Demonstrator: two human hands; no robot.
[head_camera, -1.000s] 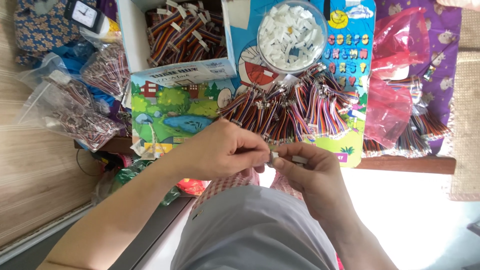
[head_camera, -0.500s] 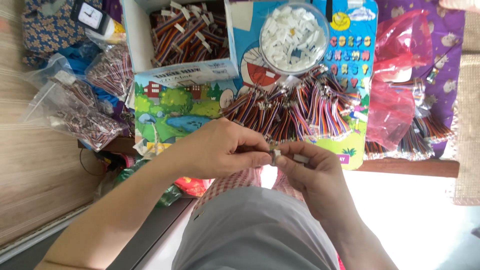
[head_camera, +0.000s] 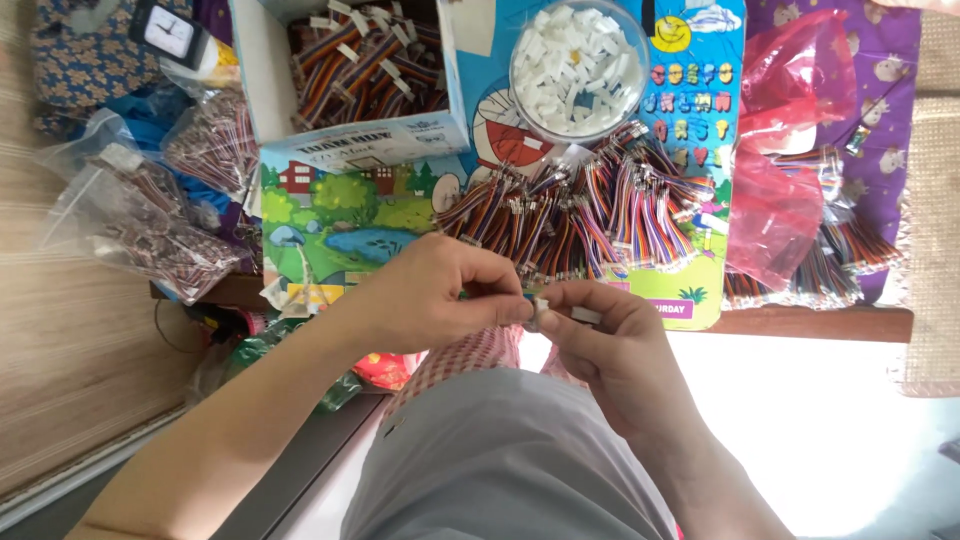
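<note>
Far left: clear plastic bags (head_camera: 150, 225) stuffed w/ more wire pieces, slumped beside the low surface (head_camera: 800, 322). Next right, an open cardboard box (head_camera: 350, 80) full of rainbow ribbon-cable leads, standing at the top of a cartoon-print mat (head_camera: 340, 215).

Left hand (head_camera: 425, 295) sits just below the mat's edge, fingers curled narrow, thumb and forefinger pinched on the end of a thin multi-colour wire lead (head_camera: 500, 296); only a short bit of the lead shows between the two hands. Right hand (head_camera: 610, 345) meets it almost fingertip to fingertip, also closed narrow, pinching a small white connector housing (head_camera: 585, 315) at that wire end. Whether the wire is already seated in the housing: can't tell, fingers hide the joint.

Handling, as a judgement: lead is v. light and floppy, so it probably needs gripping close to its tip or it'll bend away. Housing is tiny, stiff plastic, likely slick; best held by its flat sides, opening left free. Crimped ends look delicate, prob. easy to bend.

Above the hands, a big loose pile of cable leads (head_camera: 580, 215) spread over the mat. Above that, a round clear bowl (head_camera: 578, 65) of white housings. Right: red plastic bags (head_camera: 790, 150) w/ another bundle of leads partly under them, on purple cloth (head_camera: 890, 90).
</note>
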